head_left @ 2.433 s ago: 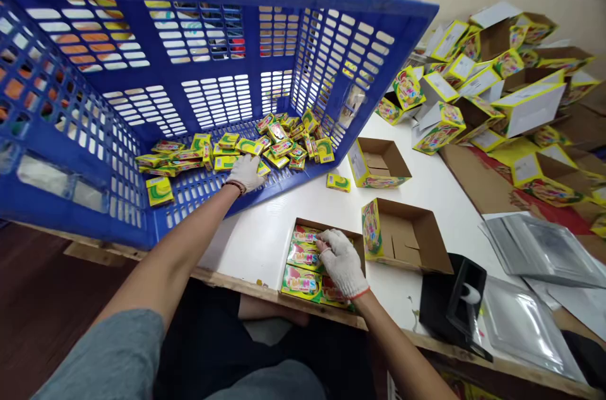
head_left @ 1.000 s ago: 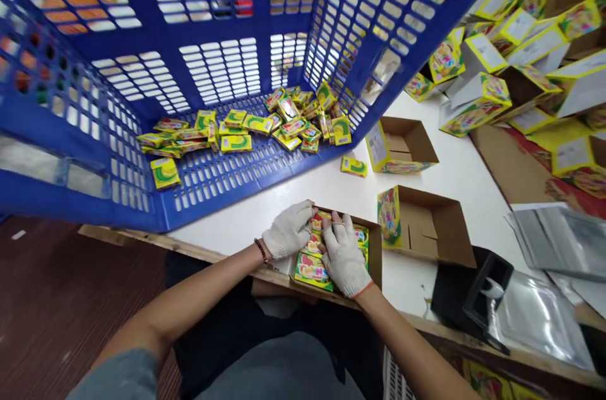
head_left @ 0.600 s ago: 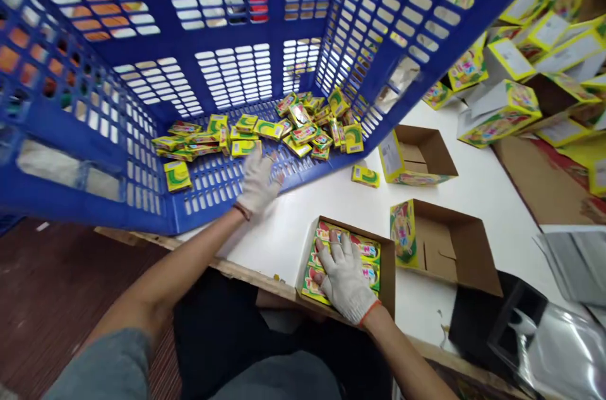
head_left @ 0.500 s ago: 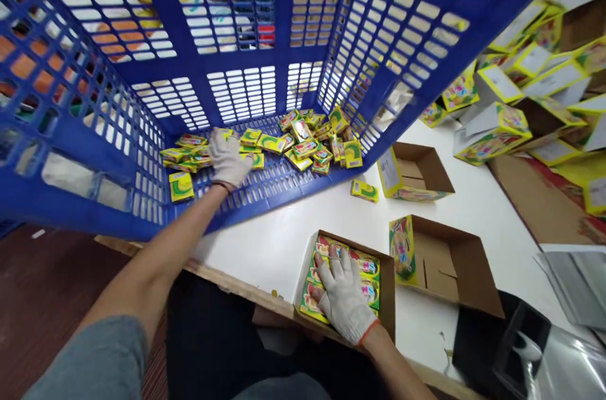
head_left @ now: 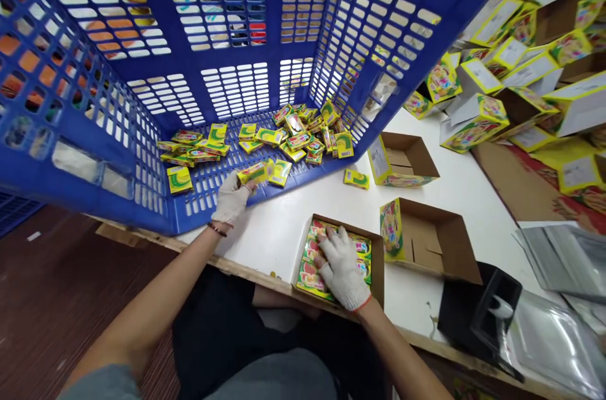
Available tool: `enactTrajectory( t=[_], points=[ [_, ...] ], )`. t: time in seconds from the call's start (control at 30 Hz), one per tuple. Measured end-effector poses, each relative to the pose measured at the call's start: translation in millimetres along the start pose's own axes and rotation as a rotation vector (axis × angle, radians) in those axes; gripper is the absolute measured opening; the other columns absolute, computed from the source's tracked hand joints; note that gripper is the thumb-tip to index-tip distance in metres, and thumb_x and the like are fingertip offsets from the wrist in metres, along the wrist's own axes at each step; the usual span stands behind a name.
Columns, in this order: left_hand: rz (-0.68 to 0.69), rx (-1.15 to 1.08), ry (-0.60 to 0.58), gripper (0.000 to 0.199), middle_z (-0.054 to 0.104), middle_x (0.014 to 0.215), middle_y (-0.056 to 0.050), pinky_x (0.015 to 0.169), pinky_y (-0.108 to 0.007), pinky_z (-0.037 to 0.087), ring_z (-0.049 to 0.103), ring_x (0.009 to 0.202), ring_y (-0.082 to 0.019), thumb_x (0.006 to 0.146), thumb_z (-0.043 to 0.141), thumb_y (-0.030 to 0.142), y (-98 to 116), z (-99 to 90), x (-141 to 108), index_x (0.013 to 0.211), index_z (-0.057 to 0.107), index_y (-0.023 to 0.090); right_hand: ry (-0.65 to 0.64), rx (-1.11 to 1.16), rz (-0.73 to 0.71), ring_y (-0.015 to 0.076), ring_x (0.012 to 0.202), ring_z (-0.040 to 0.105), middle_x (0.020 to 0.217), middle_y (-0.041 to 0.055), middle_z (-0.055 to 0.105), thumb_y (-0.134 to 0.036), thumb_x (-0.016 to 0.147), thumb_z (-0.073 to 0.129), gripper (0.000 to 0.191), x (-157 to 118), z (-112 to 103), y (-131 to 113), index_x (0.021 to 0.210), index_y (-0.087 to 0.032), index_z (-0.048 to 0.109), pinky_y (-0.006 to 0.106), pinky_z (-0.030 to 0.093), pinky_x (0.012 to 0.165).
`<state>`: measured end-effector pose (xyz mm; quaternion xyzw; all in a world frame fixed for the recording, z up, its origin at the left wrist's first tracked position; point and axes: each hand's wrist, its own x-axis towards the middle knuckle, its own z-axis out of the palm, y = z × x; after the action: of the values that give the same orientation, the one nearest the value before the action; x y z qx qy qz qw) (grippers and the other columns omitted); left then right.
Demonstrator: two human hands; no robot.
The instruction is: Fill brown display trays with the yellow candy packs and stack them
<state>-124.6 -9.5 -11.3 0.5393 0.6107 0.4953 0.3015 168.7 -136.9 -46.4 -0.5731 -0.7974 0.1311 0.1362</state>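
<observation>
In white fingerless gloves, both of my hands work at a white table. My left hand (head_left: 231, 198) is closed on a small yellow box (head_left: 253, 174), slightly blurred, at the front edge of the tipped blue crate (head_left: 156, 223); whether more than one box is in the grip I cannot tell. Another small box (head_left: 279, 173) lies just right of it. My right hand (head_left: 343, 267) rests with fingers spread on the rows of small fruit-printed boxes (head_left: 310, 274) packed in an open carton (head_left: 377, 270). Its palm hides part of them.
Loose small boxes (head_left: 298, 139) are heaped inside the crate. One yellow box (head_left: 356, 179) lies on the table near two open cartons (head_left: 402, 160). More cartons (head_left: 483, 119) are piled at the right. A black tape dispenser (head_left: 478, 311) and clear plastic sheets (head_left: 549, 330) sit front right.
My left hand has drawn back from the pile toward the crate's front edge, now with a small yellow box. My right hand stays on the packed carton. The view has shifted slightly.
</observation>
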Motion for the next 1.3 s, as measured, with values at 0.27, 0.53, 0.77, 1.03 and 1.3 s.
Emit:
enactTrajectory(
  t=[0.27,0.53,0.77,1.03,1.3],
  points=[
    [-0.057,-0.391,-0.558,0.03,0.067,0.099,-0.005,0.072,-0.03,0.06,0.067,0.077,-0.014,0.083,0.068,0.034,73.3,47.7,-94.0,0.104,0.055,0.018,0.221,0.78,0.196,0.0248,0.118,0.061,0.137,0.0179,0.058,-0.046,0.1,0.036,0.054,17.3,-93.1,-3.5,0.141,-0.014,0.048,0.042,0.051,0.1],
    [0.649,0.112,-0.648,0.04,0.058,0.133,-0.013,0.109,-0.043,0.048,0.055,0.127,-0.023,0.083,0.048,0.009,76.7,99.1,-122.4,0.12,0.063,0.016,-0.599,0.963,0.139,0.0187,0.102,0.062,0.111,0.0059,0.069,-0.038,0.08,0.066,0.045,12.3,-125.7,46.3,0.119,-0.014,0.063,0.03,0.052,0.088],
    [0.611,0.404,-0.483,0.036,0.055,0.14,-0.013,0.112,-0.05,0.044,0.051,0.131,-0.03,0.086,0.056,0.023,41.2,95.0,-84.5,0.122,0.063,0.019,-0.72,-0.178,0.226,0.0257,0.089,0.069,0.102,0.0125,0.073,-0.014,0.084,0.055,0.027,1.1,-110.4,28.8,0.105,-0.018,0.071,0.035,0.049,0.076],
    [0.336,0.738,-0.395,0.073,0.052,0.133,-0.017,0.116,-0.054,0.032,0.037,0.135,-0.041,0.063,0.083,0.031,10.4,91.2,48.1,0.127,0.053,0.013,-0.778,-0.2,0.27,0.027,0.096,0.07,0.113,0.0164,0.071,-0.015,0.09,0.05,0.034,-7.8,-96.2,7.6,0.123,-0.016,0.061,0.034,0.049,0.076],
    [0.25,0.59,-0.402,0.069,0.057,0.12,-0.017,0.11,-0.051,0.037,0.048,0.122,-0.04,0.048,0.085,0.03,3.8,91.2,62.0,0.11,0.06,0.014,-0.544,-0.41,0.175,0.03,0.105,0.065,0.118,0.018,0.066,-0.015,0.095,0.046,0.032,-25.9,-87.8,-5.5,0.122,-0.018,0.064,0.038,0.051,0.082]
  ],
)
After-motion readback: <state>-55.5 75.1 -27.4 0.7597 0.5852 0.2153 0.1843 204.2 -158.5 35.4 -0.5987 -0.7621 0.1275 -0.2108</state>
